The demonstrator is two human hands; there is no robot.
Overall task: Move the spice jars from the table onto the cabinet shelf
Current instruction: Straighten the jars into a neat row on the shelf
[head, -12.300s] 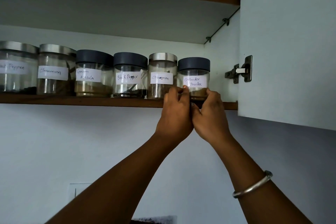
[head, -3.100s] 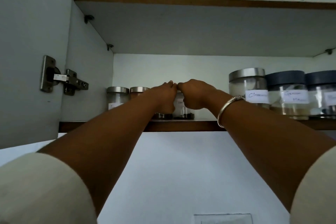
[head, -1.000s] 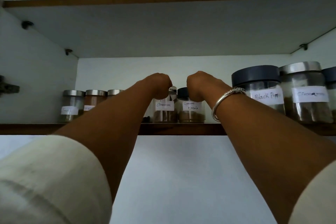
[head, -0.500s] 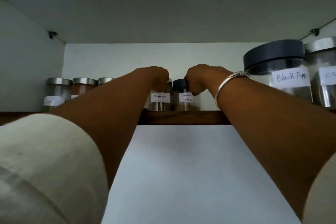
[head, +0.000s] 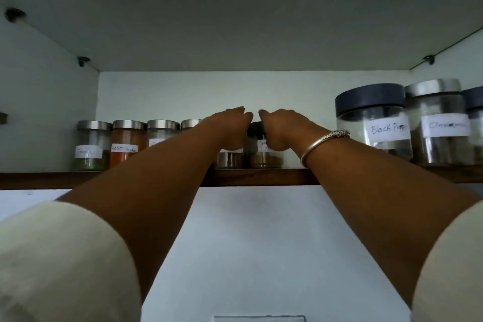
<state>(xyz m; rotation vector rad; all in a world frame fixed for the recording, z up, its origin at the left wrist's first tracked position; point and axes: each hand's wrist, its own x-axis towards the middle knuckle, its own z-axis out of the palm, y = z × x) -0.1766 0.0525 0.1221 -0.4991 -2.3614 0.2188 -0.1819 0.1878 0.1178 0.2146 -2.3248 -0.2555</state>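
The big worry is a jar falling off the shelf (head: 256,176). Both arms reach far up and deep in, so the person cannot see well what the fingers are doing. I think a bump from a wrist could knock a jar over. The big black-lid jar (head: 372,123) stands close to the right of the right hand, near the front edge, and the right arm goes just past it. A swing of that arm might push it off. To the left of the left hand stands a row of little silver-lid jars (head: 94,145), side by side. If one tips, it may hit the next one.

The two jars at the hands stand at the back, tight together. If one gets shoved too hard, it could knock the other.

Now the hands. The left hand (head: 231,129) is curled down over the silver jar (head: 230,159), and it covers the top. It looks like it is holding that jar, but the fingers are hidden, so I cannot tell how tight.

The right hand (head: 279,131) is curled over the dark-lid jar (head: 265,157), the one with the brown powder. It seems to hold it too. Both jars sit on the shelf, under the hands.

The bangle (head: 324,144) is on the right wrist.
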